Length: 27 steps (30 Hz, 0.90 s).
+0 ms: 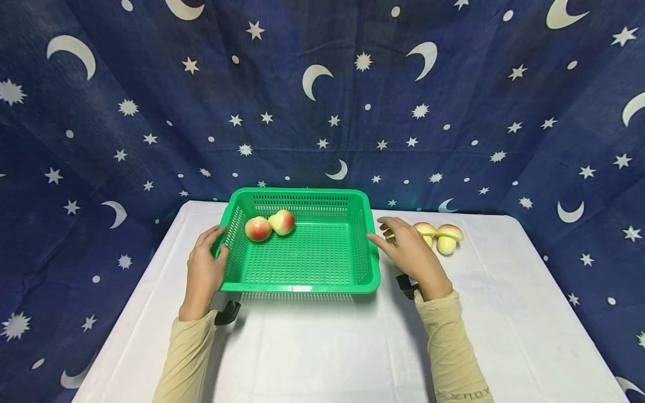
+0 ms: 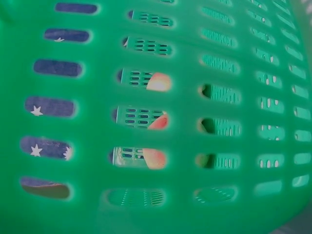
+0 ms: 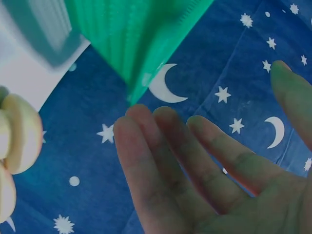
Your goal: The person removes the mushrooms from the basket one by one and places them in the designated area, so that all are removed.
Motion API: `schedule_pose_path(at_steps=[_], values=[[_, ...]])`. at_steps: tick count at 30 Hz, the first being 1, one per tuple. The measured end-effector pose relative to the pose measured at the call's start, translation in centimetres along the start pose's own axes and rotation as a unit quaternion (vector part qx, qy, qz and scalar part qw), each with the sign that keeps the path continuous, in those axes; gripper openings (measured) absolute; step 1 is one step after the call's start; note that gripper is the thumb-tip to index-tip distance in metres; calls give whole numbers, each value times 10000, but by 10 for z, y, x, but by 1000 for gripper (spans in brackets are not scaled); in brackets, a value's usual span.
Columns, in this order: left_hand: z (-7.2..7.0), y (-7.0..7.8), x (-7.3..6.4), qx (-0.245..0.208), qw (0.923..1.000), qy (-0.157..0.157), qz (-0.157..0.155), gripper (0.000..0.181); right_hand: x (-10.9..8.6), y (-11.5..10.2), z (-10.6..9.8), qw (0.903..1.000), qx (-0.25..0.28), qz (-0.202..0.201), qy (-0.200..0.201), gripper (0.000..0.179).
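Note:
A green plastic basket (image 1: 302, 288) stands on the white-covered table, with two red-and-yellow toy mushrooms (image 1: 258, 229) in its back left part. At the basket's left rim is my left hand (image 1: 205, 266), fingertips and thumb touching the edge with a gap between them. In the left wrist view the perforated basket wall (image 2: 97, 117) fills the picture and hides that hand. My right hand (image 1: 410, 252) is beside the right rim, fingers extended and thumb near the edge. Its fingers look straight in the right wrist view, with nothing held. Behind it lie more toy mushrooms (image 1: 448, 238).
The white tablecloth (image 1: 312, 347) covers the table. A dark blue curtain (image 1: 282, 84) with moons and stars hangs behind and around it. Black wrist cameras (image 1: 228, 313) sit beneath both wrists, close to the basket's front corners.

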<state>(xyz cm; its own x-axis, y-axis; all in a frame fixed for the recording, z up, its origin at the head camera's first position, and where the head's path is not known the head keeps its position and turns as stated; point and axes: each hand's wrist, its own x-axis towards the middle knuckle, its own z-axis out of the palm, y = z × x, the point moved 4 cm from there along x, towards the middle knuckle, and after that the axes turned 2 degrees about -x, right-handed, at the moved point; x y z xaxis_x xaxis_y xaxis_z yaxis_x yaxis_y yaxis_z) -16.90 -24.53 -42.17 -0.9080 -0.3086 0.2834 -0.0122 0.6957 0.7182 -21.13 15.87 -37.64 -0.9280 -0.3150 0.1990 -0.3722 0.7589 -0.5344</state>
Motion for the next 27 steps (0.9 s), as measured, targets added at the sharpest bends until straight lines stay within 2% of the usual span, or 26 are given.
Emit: schedule_pose_path(at_steps=[12, 27], values=[[0, -2, 0, 12, 10000, -32, -59, 43, 13, -20, 4, 9993, -132, -359, 5, 54], [0, 0, 0, -8, 10000, -24, -65, 42, 28, -41, 19, 9989, -17, -419, -194, 53]])
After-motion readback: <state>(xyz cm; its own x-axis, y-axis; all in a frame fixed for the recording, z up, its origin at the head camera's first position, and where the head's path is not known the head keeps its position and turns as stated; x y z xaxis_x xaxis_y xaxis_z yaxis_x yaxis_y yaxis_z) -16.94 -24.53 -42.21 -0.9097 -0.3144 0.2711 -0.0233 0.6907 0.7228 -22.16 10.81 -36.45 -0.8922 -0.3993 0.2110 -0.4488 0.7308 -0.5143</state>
